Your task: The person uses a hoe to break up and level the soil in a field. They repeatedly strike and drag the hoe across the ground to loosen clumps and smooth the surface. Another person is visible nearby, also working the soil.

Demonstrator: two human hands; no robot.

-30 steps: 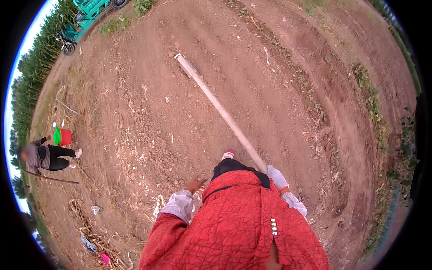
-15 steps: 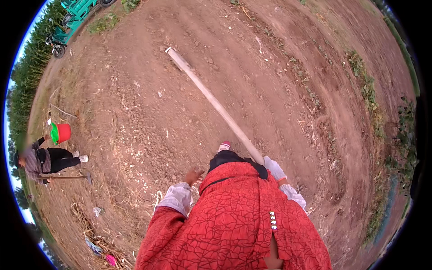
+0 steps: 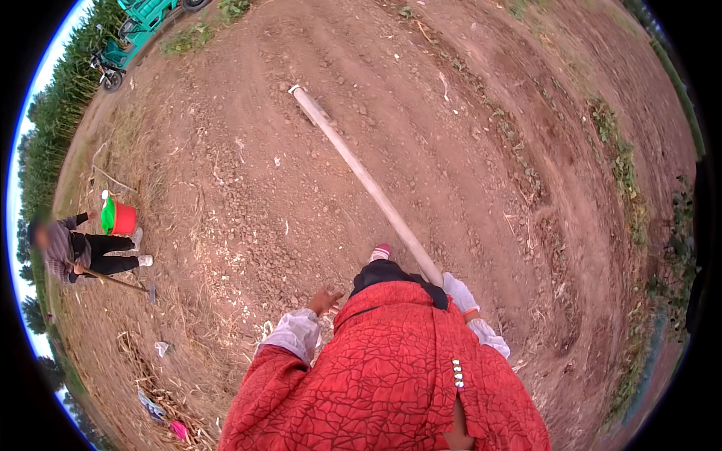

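Note:
A long pale wooden pole point(image 3: 368, 184) slants from near my right side to the far left over the soil, with a whitish band at its far end. My right hand point(image 3: 459, 292), in a white glove, is closed round the near end of this pole. Bare and empty, my left hand point(image 3: 325, 301) hangs beside my red patterned garment point(image 3: 391, 346), its fingers apart. One pink-and-white shoe point(image 3: 381, 252) shows ahead of my dark trousers.
At the left a person point(image 3: 83, 248) holds a long-handled hoe point(image 3: 116, 280) beside a red and green bucket point(image 3: 122, 218). A teal three-wheeled cart point(image 3: 139, 22) stands far left. Dry stalks point(image 3: 169, 406) lie lower left; green plants point(image 3: 620, 161) line the right.
The pole and surroundings have shifted slightly right and down in view. The other person's hoe has tilted, and their legs have moved apart. My hands keep nearly the same pose.

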